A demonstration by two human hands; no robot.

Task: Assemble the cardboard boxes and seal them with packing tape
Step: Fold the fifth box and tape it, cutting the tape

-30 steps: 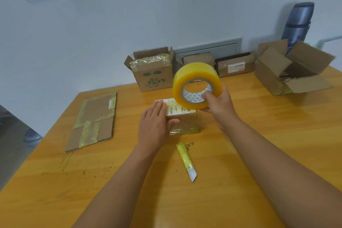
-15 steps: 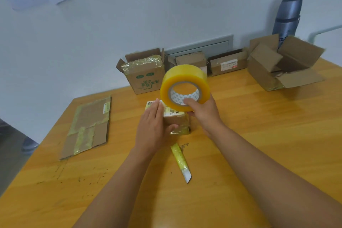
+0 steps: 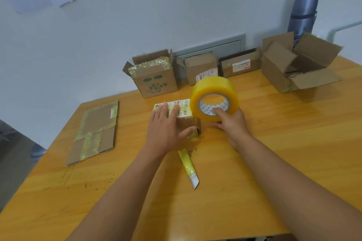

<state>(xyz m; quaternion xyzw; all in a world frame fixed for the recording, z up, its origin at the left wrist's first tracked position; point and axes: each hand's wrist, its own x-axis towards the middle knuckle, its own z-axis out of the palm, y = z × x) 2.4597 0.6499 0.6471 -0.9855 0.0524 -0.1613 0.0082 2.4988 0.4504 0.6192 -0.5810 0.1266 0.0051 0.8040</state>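
Observation:
A small cardboard box (image 3: 187, 123) with a white label on top sits at the middle of the wooden table (image 3: 274, 152). My left hand (image 3: 166, 129) lies flat on its top, fingers straight, thumb against its near side. My right hand (image 3: 231, 123) grips a big roll of yellow packing tape (image 3: 214, 100), a finger hooked inside its core, holding the roll upright just right of the box. A utility knife (image 3: 189, 166) wrapped in yellow tape lies on the table in front of the box.
A flattened cardboard box (image 3: 96, 133) lies at the left. Along the wall stand three small open boxes (image 3: 154, 76) (image 3: 201, 68) (image 3: 240, 63) and a larger open box (image 3: 297, 62). A grey flask (image 3: 303, 13) stands behind it.
The tape roll has come down lower beside the box's right end. My left hand has slid further over the box top. The camera view has shifted.

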